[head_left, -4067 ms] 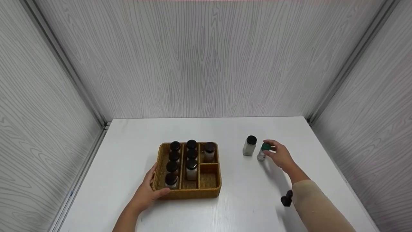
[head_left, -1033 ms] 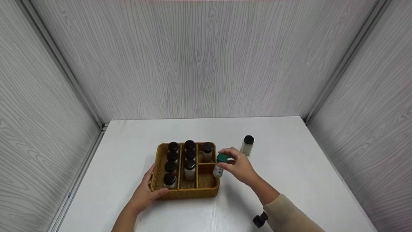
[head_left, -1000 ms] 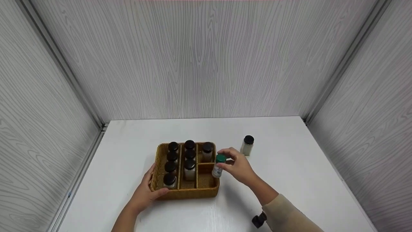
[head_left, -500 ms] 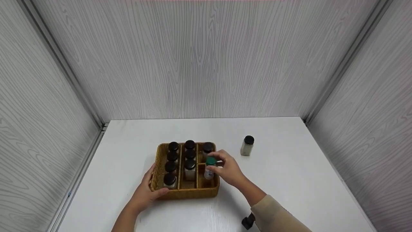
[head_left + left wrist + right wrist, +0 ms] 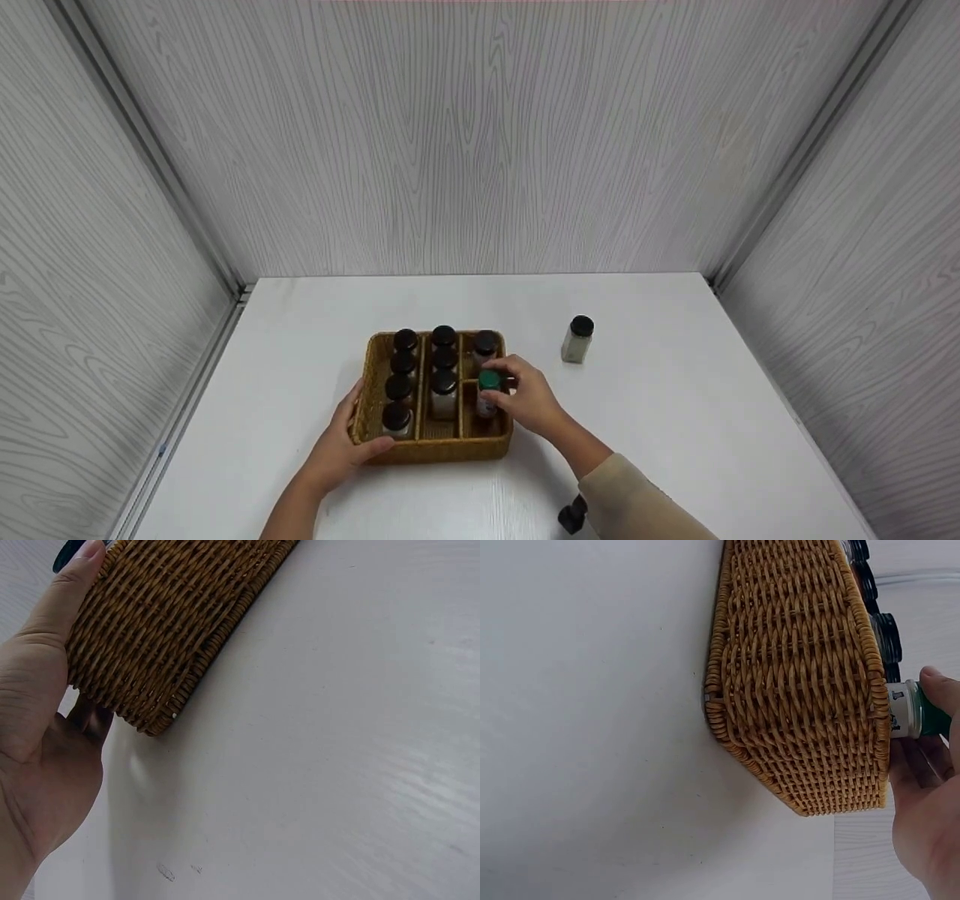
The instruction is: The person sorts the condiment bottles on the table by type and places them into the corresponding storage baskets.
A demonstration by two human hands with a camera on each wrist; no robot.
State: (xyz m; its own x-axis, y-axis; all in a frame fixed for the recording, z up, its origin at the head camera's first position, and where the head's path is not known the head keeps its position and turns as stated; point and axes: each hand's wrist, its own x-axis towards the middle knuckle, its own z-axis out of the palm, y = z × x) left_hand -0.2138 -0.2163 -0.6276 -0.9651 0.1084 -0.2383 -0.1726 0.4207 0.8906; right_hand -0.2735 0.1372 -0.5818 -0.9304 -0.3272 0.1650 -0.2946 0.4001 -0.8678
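Note:
A divided wicker basket (image 5: 450, 451) stands on the white table, holding several black-capped spice jars (image 5: 444, 394) upright in its compartments. My left hand (image 5: 337, 450) grips its near left corner, thumb over the front rim; the left wrist view shows the thumb on the wicker side. My right hand (image 5: 529, 397) pinches the green cap of a small spice jar (image 5: 489, 381), which sits within the front right compartment. In the right wrist view the jar's white label (image 5: 901, 711) shows just above the basket rim. Whether the jar's base touches the compartment floor is hidden.
One more black-capped jar (image 5: 577, 341) of pale contents stands alone on the table, right of the basket. A black object (image 5: 572, 516) is at the right sleeve. Grey wood-grain panels (image 5: 480, 150) wall the table at the back and sides.
My right hand has carried the green-capped jar from the table at right, leftward over the basket rim and down into the front right compartment. My left hand has stayed on the basket.

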